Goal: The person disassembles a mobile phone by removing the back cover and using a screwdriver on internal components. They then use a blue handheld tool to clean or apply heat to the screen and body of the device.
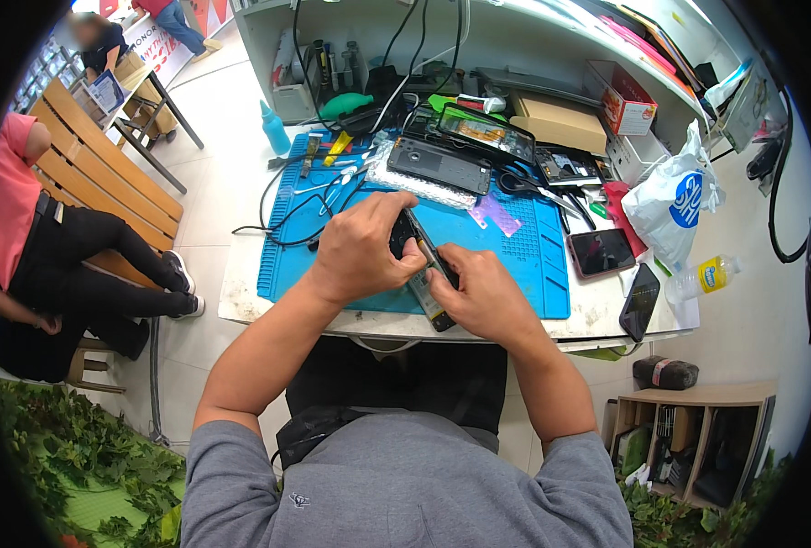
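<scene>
An opened smartphone (425,294) is held tilted above the near edge of the blue repair mat (515,274), with some of its inside showing. My right hand (478,285) is closed around its right side, the thumb lying on its face. At the upper end my left hand (361,245) is closed, finger and thumb pinching a dark part at the phone's edge. Whether that part is loose is hidden by the fingers. Just beyond the hands, a black phone back housing (437,164) rests on bubble wrap (382,173). A purple film piece (497,216) lies on the mat.
Dark cables (282,219) and cotton swabs lie at the mat's left, near a blue squeeze bottle (275,130). Scissors (524,183), phones (601,252), a white plastic bag (674,196) and a drink bottle (702,279) are on the right. Another person (58,219) sits at far left.
</scene>
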Motion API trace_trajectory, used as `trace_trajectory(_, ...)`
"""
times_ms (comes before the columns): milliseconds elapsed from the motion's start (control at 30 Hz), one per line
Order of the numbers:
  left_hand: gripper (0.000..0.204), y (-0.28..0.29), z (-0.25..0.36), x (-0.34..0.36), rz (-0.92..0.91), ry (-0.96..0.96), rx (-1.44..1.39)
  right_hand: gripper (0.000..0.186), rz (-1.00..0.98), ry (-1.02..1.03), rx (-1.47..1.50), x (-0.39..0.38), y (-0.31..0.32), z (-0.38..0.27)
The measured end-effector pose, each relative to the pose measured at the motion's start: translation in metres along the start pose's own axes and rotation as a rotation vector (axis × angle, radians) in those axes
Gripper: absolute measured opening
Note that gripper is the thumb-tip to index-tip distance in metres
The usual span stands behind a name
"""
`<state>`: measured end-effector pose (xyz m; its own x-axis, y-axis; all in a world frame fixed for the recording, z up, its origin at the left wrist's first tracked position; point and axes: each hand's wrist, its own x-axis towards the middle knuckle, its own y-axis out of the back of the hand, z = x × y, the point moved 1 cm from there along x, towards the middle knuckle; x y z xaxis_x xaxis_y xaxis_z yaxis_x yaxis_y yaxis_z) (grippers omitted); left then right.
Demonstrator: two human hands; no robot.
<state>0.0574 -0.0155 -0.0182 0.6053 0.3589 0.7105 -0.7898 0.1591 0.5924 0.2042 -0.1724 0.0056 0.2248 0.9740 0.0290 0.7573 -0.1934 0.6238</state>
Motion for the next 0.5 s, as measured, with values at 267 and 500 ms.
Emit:
trace_trajectory(267,0.025,-0.001,0.000,-0.003,-0.029,-0.053,0.039,0.028,0.007,0.003,0.020,0.002,-0.002,0.008)
trace_trajectory(500,0.024,0.003,-0.005,0.003,-0.089,-0.073,0.027,0.029,0.010,0.023,0.072,0.007,-0.001,0.022)
